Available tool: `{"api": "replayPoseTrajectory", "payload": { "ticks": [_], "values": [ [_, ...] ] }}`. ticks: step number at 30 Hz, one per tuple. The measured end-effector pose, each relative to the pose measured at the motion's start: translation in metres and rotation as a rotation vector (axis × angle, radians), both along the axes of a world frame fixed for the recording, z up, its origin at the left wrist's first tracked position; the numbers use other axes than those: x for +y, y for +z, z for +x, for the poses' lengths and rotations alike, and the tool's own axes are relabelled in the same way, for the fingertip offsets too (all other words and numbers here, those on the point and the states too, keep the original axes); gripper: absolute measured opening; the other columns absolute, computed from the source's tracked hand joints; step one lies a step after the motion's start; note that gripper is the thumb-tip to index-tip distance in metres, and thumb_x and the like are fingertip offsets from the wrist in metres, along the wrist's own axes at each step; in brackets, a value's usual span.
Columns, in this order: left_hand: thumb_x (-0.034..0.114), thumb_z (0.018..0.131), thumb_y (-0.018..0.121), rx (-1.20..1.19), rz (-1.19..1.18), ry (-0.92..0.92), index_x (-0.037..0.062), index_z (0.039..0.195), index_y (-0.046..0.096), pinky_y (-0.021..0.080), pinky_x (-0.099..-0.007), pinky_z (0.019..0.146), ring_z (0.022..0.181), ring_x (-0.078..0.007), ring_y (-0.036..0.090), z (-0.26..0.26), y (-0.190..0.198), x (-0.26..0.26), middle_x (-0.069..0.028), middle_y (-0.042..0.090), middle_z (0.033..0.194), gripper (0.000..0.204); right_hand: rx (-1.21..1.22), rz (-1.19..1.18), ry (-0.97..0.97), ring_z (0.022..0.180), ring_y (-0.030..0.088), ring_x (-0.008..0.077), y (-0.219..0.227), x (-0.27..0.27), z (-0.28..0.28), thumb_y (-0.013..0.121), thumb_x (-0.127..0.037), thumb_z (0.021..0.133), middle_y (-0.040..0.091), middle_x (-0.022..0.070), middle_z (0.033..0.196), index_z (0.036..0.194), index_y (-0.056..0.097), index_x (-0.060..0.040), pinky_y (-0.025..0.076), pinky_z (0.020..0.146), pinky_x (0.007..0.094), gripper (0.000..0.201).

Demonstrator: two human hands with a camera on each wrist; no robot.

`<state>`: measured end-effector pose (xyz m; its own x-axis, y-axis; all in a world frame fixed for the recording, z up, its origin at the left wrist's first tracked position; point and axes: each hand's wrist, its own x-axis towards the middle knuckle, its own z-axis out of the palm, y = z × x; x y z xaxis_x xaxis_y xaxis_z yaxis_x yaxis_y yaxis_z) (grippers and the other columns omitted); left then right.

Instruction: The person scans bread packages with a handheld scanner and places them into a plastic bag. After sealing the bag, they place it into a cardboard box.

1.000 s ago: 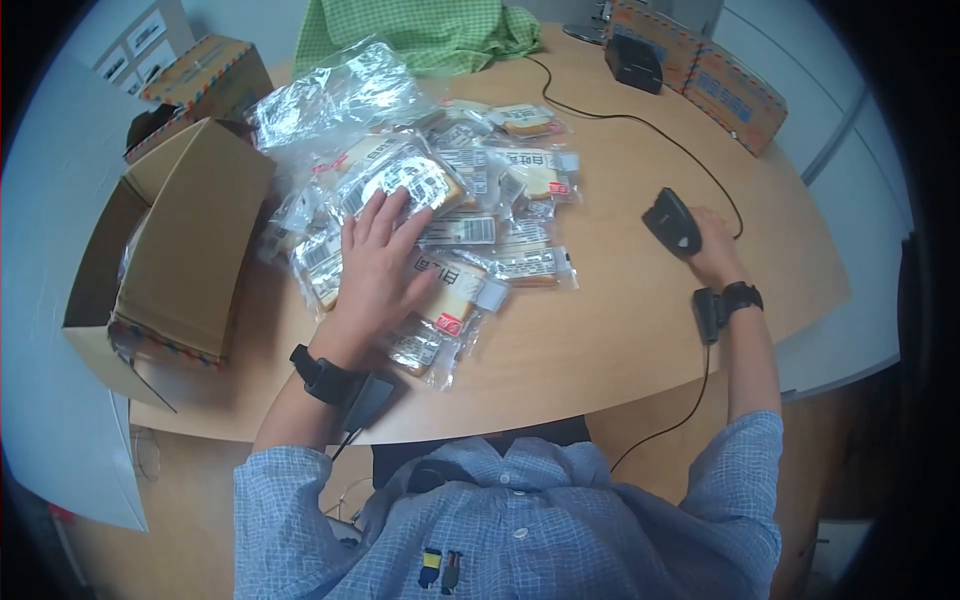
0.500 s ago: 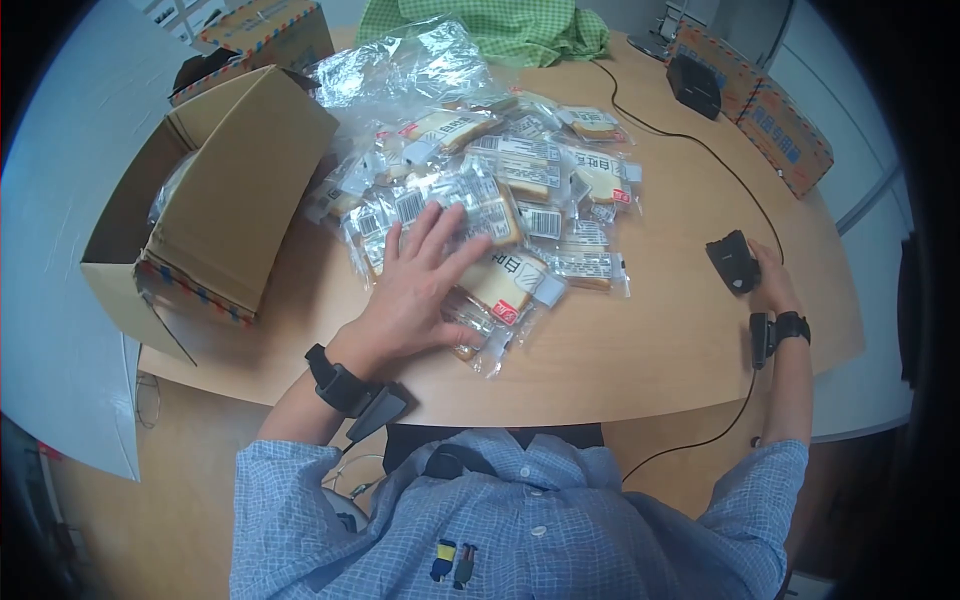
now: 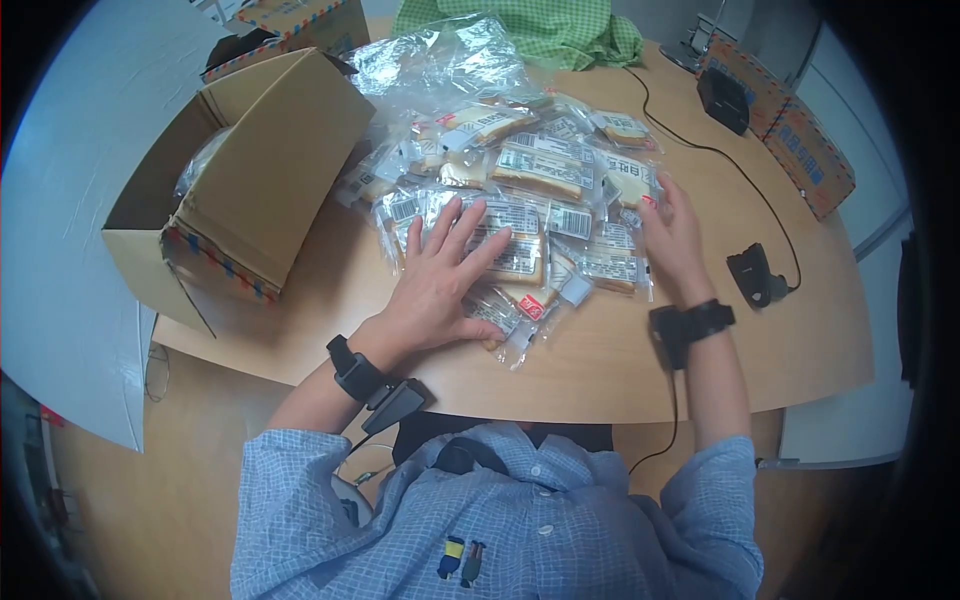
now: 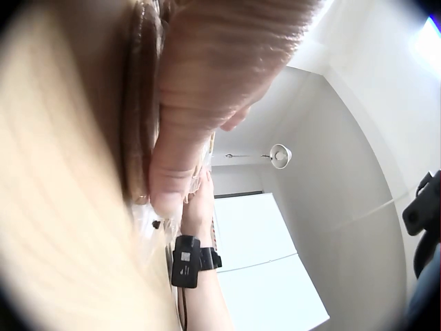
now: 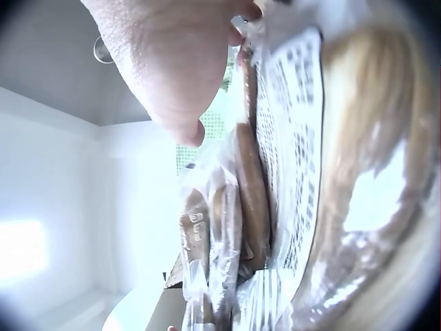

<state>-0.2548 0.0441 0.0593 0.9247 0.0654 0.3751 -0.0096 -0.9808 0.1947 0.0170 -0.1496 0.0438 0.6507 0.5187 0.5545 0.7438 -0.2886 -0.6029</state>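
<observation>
Bread packets: an overlapping heap in clear film (image 3: 543,172), mid-table (image 3: 600,370), between the open cardboard box (image 3: 275,170) and the black corded device (image 3: 752,272); we made no count.
Left hand (image 3: 440,290): fingers spread, laid over the near-left packets, thumb down at the heap's near edge; we noted no grip.
Right hand (image 3: 675,245): at the heap's right side, beside the right-edge packet (image 3: 626,178), thumb parted from the fingers; we saw nothing grasped, and could not tell whether a fingertip touched film.
Handling: we judged each packet light, its bread soft and easily dented, its film slippery.
Best hold: we favoured a gentle pinch across two opposite edges, or on the flat sealed film at one end.
Right-edge packet: print ran left to right, red mark at the near right corner.
Middle packet: long axis left to right, right end slightly nearer the person.
Rear-left packet (image 3: 487,126): we found its long axis slanting away toward the far right.
</observation>
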Motion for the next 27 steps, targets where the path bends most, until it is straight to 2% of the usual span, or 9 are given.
{"api": "replayPoseTrajectory", "payload": {
  "ticks": [2,5,10,11,16,18,20,23,27],
  "values": [
    [0.065,0.049,0.069,0.02,0.003,-0.036,0.0188,0.135,0.035,0.012,-0.0629,0.099,0.133,-0.0386,0.012,-0.001,0.001,-0.001,-0.0162,0.018,0.144,0.103,0.017,0.108,0.029,0.113,0.045,0.0344,-0.017,0.021,0.008,0.059,-0.032,0.08,0.047,0.0207,0.122,0.118,0.05,0.0004,0.036,0.095,0.0375,0.051],
    [0.067,0.048,0.069,0.055,0.016,-0.014,0.02,0.135,0.035,0.012,-0.0637,0.099,0.133,-0.0391,0.012,0.002,-0.002,0.0,-0.0158,0.018,0.144,0.105,-0.125,-0.06,-0.101,0.118,0.038,0.0382,-0.029,0.042,0.013,0.059,-0.034,0.079,0.042,0.023,0.127,0.119,0.05,-0.0007,0.031,0.099,0.0413,0.053],
    [0.063,0.047,0.072,0.125,0.02,0.078,0.0208,0.134,0.036,0.011,-0.0627,0.1,0.133,-0.0377,0.013,0.003,0.004,-0.006,-0.0141,0.021,0.144,0.103,-0.136,-0.063,-0.093,0.117,0.039,0.0369,-0.031,0.06,0.008,0.058,-0.029,0.077,0.043,0.0224,0.126,0.117,0.053,-0.0022,0.032,0.098,0.0409,0.049],
    [0.046,0.043,0.08,0.093,0.023,0.105,0.0218,0.134,0.036,0.017,-0.0642,0.098,0.132,-0.0373,0.016,0.003,0.007,-0.01,-0.0139,0.023,0.143,0.104,-0.144,-0.053,-0.102,0.117,0.039,0.0368,-0.032,0.061,0.008,0.058,-0.03,0.077,0.044,0.0219,0.126,0.117,0.053,-0.0024,0.032,0.098,0.0408,0.049],
    [0.04,0.044,0.082,0.126,-0.014,0.208,0.021,0.133,0.038,0.017,-0.0604,0.101,0.132,-0.0367,0.017,-0.014,0.015,0.033,-0.0143,0.025,0.142,0.101,-0.169,-0.041,-0.166,0.116,0.04,0.035,-0.025,0.101,-0.024,0.059,-0.034,0.077,0.047,0.0182,0.123,0.114,0.054,-0.0031,0.034,0.097,0.04,0.049],
    [0.037,0.044,0.082,0.079,-0.05,0.226,0.0212,0.133,0.038,0.016,-0.0599,0.101,0.132,-0.0364,0.017,-0.018,0.012,0.04,-0.0149,0.025,0.142,0.101,-0.067,0.064,-0.086,0.111,0.044,0.0333,-0.018,0.098,-0.025,0.059,-0.036,0.077,0.052,0.0151,0.118,0.111,0.056,-0.0043,0.036,0.094,0.0393,0.046],
    [0.044,0.047,0.081,0.079,-0.061,0.202,0.0196,0.133,0.038,0.014,-0.0594,0.101,0.132,-0.0374,0.016,-0.022,0.013,0.041,-0.0156,0.023,0.142,0.099,0.01,0.089,-0.136,0.105,0.047,0.032,-0.014,0.09,-0.009,0.058,-0.036,0.078,0.055,0.0135,0.112,0.107,0.058,-0.0057,0.039,0.09,0.0389,0.042],
    [0.062,0.051,0.072,0.051,-0.097,0.198,0.0151,0.133,0.038,0.012,-0.0587,0.102,0.132,-0.0399,0.016,-0.031,0.017,0.042,-0.0161,0.02,0.143,0.101,-0.084,0.171,-0.233,0.106,0.047,0.0326,-0.014,0.081,0.038,0.06,-0.032,0.076,0.056,0.0132,0.11,0.105,0.06,-0.0073,0.038,0.09,0.039,0.038],
    [0.059,0.057,0.071,0.027,-0.162,0.159,0.0122,0.133,0.038,0.015,-0.0536,0.103,0.131,-0.0391,0.019,-0.034,0.032,0.048,-0.0176,0.024,0.141,0.095,-0.211,0.04,-0.272,0.111,0.044,0.0317,-0.009,0.077,0.093,0.059,-0.033,0.076,0.055,0.012,0.114,0.107,0.06,-0.0094,0.035,0.093,0.0394,0.039]
  ]
}}
